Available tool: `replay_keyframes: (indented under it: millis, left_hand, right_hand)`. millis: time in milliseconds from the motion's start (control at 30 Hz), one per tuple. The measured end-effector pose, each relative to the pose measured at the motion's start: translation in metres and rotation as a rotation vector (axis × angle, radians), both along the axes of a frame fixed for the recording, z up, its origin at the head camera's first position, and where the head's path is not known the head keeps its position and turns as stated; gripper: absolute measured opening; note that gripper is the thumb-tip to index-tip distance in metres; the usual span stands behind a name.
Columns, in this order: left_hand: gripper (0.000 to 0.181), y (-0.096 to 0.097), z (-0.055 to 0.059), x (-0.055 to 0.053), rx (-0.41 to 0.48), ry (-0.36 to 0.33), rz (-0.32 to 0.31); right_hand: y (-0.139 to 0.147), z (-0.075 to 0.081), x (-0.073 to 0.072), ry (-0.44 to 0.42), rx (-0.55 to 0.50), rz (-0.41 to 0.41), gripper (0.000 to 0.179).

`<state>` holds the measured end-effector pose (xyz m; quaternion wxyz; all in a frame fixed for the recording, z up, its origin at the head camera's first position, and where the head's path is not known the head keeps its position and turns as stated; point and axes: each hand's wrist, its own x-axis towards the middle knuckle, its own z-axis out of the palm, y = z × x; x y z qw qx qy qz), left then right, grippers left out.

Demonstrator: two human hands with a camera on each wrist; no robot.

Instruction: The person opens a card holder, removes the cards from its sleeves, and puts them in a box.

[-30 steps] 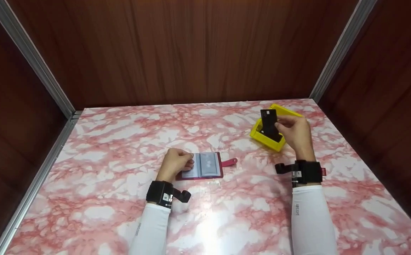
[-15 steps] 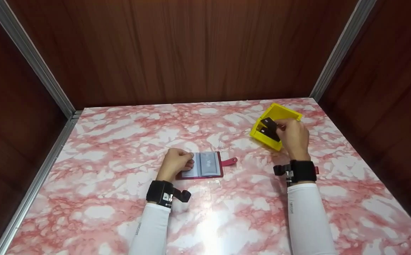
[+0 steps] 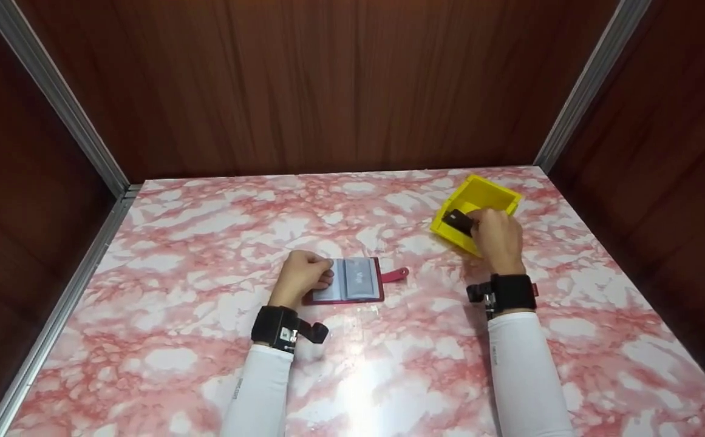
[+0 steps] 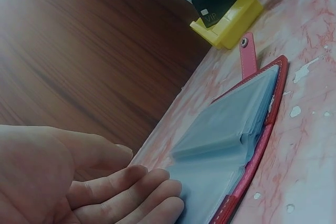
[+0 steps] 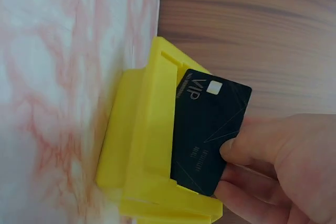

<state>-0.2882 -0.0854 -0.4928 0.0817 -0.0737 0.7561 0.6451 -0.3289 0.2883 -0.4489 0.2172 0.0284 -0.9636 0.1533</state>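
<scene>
A small card holder (image 3: 361,282) with a red-pink cover lies spread on the table, its clear plastic sleeves (image 4: 220,124) facing up. My left hand (image 3: 302,276) rests on its left-hand pages. In the left wrist view those fingers are loosely bent, fingertips at the sleeve, with the thumb apart from them. Off to the right, a yellow open-topped bin (image 3: 483,191) stands near the table's back. My right hand (image 3: 498,240) pinches a black VIP card (image 5: 210,124) between thumb and fingers. The card's lower part sits behind the bin's front wall in the right wrist view.
A pink strap with a metal snap (image 3: 396,275) sticks out from the holder's right side. The marbled pink and white table (image 3: 206,243) runs back to a brown wood-look wall (image 3: 328,91), with similar panels at both sides.
My right hand has come down and slightly toward me, taking the black card from raised above the bin to low in its opening. The left hand and card holder stay put.
</scene>
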Motion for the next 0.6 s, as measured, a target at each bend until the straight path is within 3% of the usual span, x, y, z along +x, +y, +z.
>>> replay_keyframes:
  millis: [267,600]
  left_hand:
    - [0.016,0.0,0.0,-0.001,-0.016,0.002,0.001]
    - [0.013,0.0,0.0,0.0,-0.033,0.013,0.004]
  right_hand:
    - [-0.011,-0.011,-0.006,-0.007,0.108,0.041,0.023]
    - [-0.017,-0.017,-0.006,0.015,0.146,0.046,0.02]
